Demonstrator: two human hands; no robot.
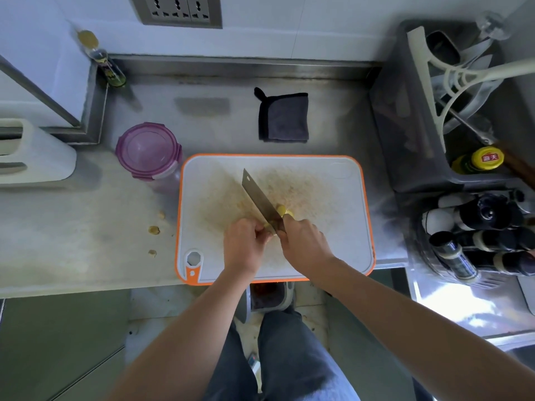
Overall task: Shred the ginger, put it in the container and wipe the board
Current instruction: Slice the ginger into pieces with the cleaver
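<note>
my right hand (304, 241) is clamped round the knife (259, 198) handle, blade tip pointing at the board's (333, 241) far left corner. my left hand (243, 244) curls its fingers on the ginger (281, 210) mid-board, toward the near edge, with yellow bits just right of the blade. the container (149, 150) stands lidded on the bench by the board's far left corner, and the cloth (283, 117) lies folded behind its far edge.

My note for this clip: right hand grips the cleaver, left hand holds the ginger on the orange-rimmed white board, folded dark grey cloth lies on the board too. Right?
Not quite. In the head view the folded dark grey cloth lies on the steel counter beyond the orange-rimmed white cutting board, not on it. The rest holds.
</note>
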